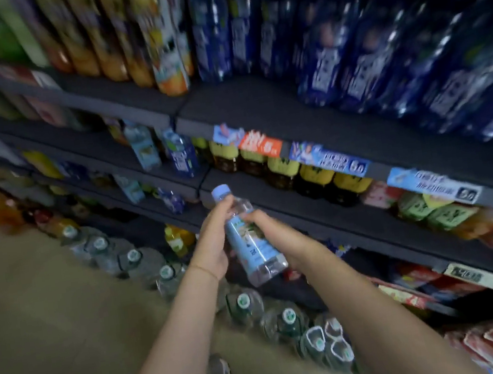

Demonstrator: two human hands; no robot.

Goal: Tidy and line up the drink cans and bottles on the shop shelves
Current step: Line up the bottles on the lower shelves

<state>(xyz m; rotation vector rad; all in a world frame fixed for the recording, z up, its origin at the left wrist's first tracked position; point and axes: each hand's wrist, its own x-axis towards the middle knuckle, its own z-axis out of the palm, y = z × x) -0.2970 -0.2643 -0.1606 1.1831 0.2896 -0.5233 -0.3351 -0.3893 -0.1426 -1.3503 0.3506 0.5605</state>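
I am holding a clear plastic bottle with a pale blue label and blue cap (247, 237) in both hands, tilted, cap pointing up and away from me, in the air in front of the dark shelf (275, 195) at about waist level. My left hand (214, 239) is curling round its neck and upper side just under the cap; my right hand (269, 231) is gripping the labelled middle from the other side. The picture is blurring, so I cannot tell exact finger placement.

Judging by its looks, the bottle is full, moderately light, with thin walls that would dent under a hard squeeze and a smooth label that may be slippery. The waist of the label and the stiff neck seem the safest places to hold.

Just beyond it, matching pale blue bottles (143, 147) are standing on the shelf to the left, beside a dark blue bottle (182, 154). Yellow-capped tea bottles (284, 169) are lining the shelf to the right, behind hanging price tags (343, 162) that could snag. Tall dark blue bottles (379, 57) are filling the shelf above. Large water jugs (243, 306) are crowding the floor (34, 311) under my arms, limiting how close I can step.
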